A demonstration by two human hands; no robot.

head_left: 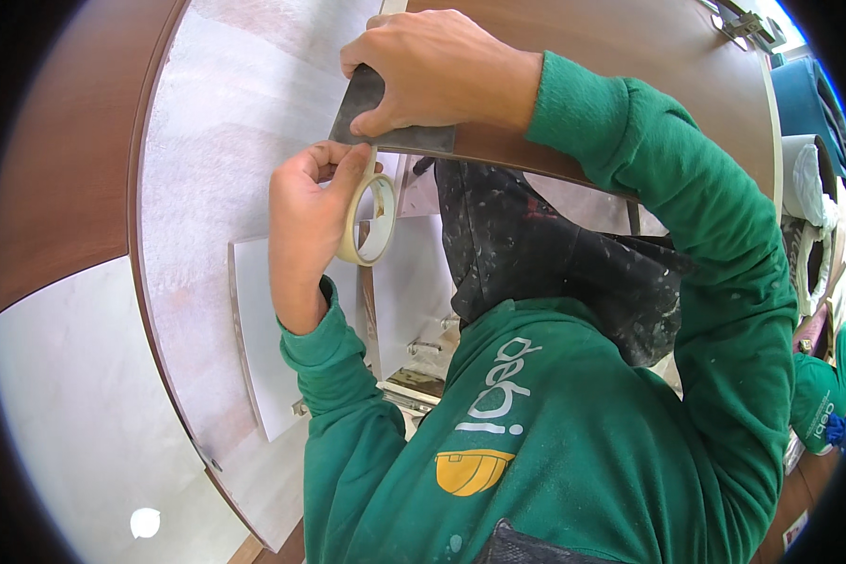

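Observation:
In my left hand (312, 197) is a roll of masking tape (350, 242), hanging just below the fingers. My thumb and fingertips pinch the tape close to the lower corner of a flat dark grey plate (423, 139). From above, my right hand (446, 70) presses that plate against the near edge of a brown wooden panel (620, 66). Its thumb lies spread on the plate's face, while the other fingers wrap over the far side, partly out of sight. The two hands almost touch at the plate's corner.
A long white-smeared board (216, 141) runs along the left, beside a brown panel (75, 150). Below my left forearm stand white panels (271, 338) with metal hinges. Wrapped rolls (804, 174) stand at right, near another person's green sleeve (818, 385).

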